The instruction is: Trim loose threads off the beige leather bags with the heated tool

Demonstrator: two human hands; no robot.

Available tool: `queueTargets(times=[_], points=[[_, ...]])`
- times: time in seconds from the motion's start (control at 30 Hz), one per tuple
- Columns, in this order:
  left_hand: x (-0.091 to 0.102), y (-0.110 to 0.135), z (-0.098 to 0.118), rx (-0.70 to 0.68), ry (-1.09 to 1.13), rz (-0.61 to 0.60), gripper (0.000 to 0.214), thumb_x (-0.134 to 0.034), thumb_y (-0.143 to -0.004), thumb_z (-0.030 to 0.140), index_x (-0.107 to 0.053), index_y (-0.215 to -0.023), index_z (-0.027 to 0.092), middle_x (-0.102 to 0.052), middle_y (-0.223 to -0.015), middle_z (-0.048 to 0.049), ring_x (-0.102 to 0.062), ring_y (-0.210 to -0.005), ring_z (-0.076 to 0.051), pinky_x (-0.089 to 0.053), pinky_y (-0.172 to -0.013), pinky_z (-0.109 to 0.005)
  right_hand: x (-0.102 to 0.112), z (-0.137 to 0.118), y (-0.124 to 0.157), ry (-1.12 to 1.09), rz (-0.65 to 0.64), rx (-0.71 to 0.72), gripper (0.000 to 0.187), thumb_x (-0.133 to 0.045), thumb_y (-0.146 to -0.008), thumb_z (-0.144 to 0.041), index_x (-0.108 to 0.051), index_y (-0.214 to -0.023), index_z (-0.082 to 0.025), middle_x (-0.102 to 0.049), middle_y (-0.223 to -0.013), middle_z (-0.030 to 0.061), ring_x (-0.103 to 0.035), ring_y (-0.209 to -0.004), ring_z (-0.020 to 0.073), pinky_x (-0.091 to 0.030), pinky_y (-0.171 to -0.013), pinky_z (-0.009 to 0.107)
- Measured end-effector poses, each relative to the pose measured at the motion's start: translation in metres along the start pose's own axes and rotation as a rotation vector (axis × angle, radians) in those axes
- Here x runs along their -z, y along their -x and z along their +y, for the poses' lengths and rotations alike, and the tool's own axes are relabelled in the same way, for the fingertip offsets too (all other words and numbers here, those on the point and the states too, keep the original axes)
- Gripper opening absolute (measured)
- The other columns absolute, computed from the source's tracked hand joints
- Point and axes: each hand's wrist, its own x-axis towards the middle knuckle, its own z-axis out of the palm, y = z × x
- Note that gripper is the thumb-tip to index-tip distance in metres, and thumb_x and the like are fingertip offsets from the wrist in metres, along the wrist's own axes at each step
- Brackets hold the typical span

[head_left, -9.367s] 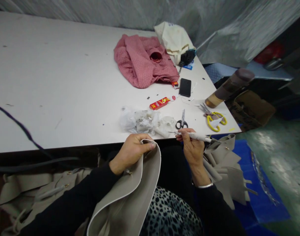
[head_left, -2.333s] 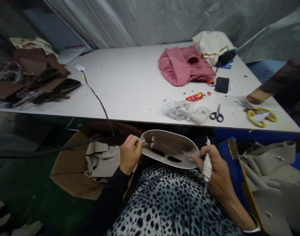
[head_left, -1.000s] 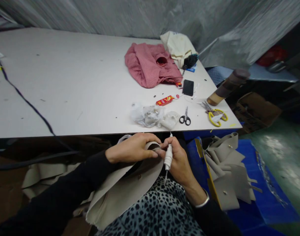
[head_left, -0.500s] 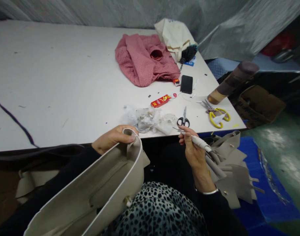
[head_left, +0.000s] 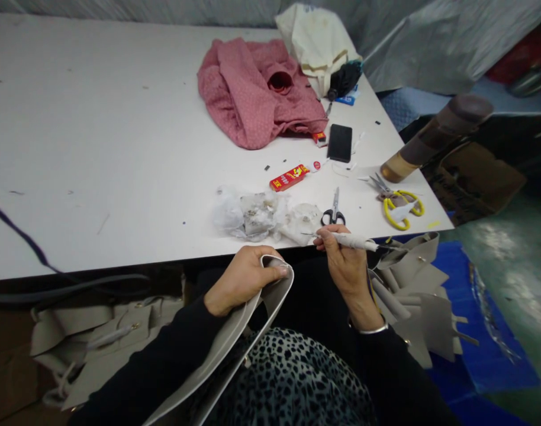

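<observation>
My left hand (head_left: 246,275) pinches the top edge of a beige leather-like bag body (head_left: 235,337) between thumb and fingers. The bag tilts down towards my lap, its mouth facing up. My right hand (head_left: 345,266) is closed around a pen-like tool with a white wrapped handle (head_left: 354,241). Its thin metal tip points left, over the table's front edge, apart from the bag. Just beyond my right hand lie small black-handled scissors (head_left: 333,213). Crumpled clear plastic with a greyish, stained lump (head_left: 258,214) lies in front of both hands.
On the white table (head_left: 97,148) lie a pink cloth garment (head_left: 248,94), a cream bag (head_left: 317,44), a black phone-like slab (head_left: 340,142), a red packet (head_left: 289,177) and yellow-handled scissors (head_left: 399,207). A bottle (head_left: 434,139) stands at the right edge. Beige pieces (head_left: 419,296) lie right, others (head_left: 119,331) left.
My left hand has moved right and slightly down with the bag, which is now turned more steeply. The tool in my right hand has come round closer to level, its tip further left.
</observation>
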Motion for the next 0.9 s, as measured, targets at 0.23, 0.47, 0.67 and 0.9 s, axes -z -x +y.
queueTargets(times=[0.23, 0.47, 0.67, 0.9], points=[[-0.008, 0.000, 0.003, 0.004, -0.092, 0.026, 0.013, -0.077, -0.078, 0.030, -0.079, -0.082, 0.018, -0.078, -0.078, -0.0022, -0.069, -0.075, -0.021, -0.049, -0.075, -0.031, 0.002, -0.007, -0.005, 0.142, -0.067, 0.037, 0.031, -0.058, -0.105, -0.051, -0.068, -0.097, -0.023, -0.071, -0.083, 0.0023, -0.068, -0.077, 0.0191, -0.053, -0.075, 0.032], [-0.006, -0.003, 0.002, -0.011, -0.115, -0.028, 0.011, -0.078, -0.079, 0.028, -0.079, -0.082, 0.018, -0.078, -0.078, -0.0016, -0.068, -0.075, -0.020, -0.049, -0.075, -0.031, 0.006, -0.002, -0.002, 0.028, -0.021, -0.001, 0.028, -0.064, -0.102, -0.049, -0.069, -0.096, -0.023, -0.071, -0.083, 0.0021, -0.069, -0.078, 0.0196, -0.054, -0.075, 0.033], [-0.007, -0.001, 0.004, -0.007, -0.101, -0.046, 0.014, -0.078, -0.078, 0.030, -0.079, -0.082, 0.017, -0.077, -0.078, -0.0015, -0.067, -0.075, -0.020, -0.047, -0.075, -0.031, 0.006, -0.015, 0.030, -0.199, 0.095, -0.120, 0.029, -0.061, -0.105, -0.046, -0.070, -0.091, -0.022, -0.072, -0.075, 0.0007, -0.070, -0.070, 0.0174, -0.059, -0.069, 0.031], [-0.010, -0.003, 0.002, 0.032, -0.115, -0.063, 0.018, -0.080, -0.076, 0.032, -0.079, -0.086, 0.016, -0.074, -0.074, -0.0010, -0.062, -0.070, -0.018, -0.043, -0.069, -0.029, 0.005, -0.025, 0.051, -0.298, -0.014, -0.213, 0.030, -0.064, -0.103, -0.046, -0.072, -0.087, -0.022, -0.072, -0.070, 0.0010, -0.070, -0.065, 0.0174, -0.060, -0.063, 0.029]])
